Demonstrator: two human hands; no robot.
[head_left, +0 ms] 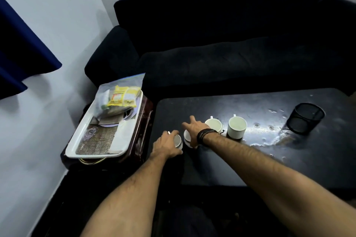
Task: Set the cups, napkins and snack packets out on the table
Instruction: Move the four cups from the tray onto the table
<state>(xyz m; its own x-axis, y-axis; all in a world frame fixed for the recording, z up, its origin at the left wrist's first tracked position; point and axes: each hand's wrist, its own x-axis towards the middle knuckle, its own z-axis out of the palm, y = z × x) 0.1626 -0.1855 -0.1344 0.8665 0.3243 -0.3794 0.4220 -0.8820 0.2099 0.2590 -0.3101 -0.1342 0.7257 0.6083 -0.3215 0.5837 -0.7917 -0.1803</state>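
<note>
- Left of both hands: white tray (100, 134) on a side stand, kept just off the table (250, 159) as a staging spot. At its far end, a clear zip bag (119, 92) with yellow snack packets (123, 96) inside; napkins probably in there too, hard to tell.
- Left hand (167, 144): clasped over the top of a white cup (178, 141), likely setting it down at the table's near-left edge.
- Right hand (194, 129): just beside it, fingers spread over a second cup (187, 138), which it partly hides; grip unclear.
- Right of the hands: two more cups (213, 124) (237, 127) upright in a row.
- Farther right: black mesh holder (306, 117), well apart.
</note>
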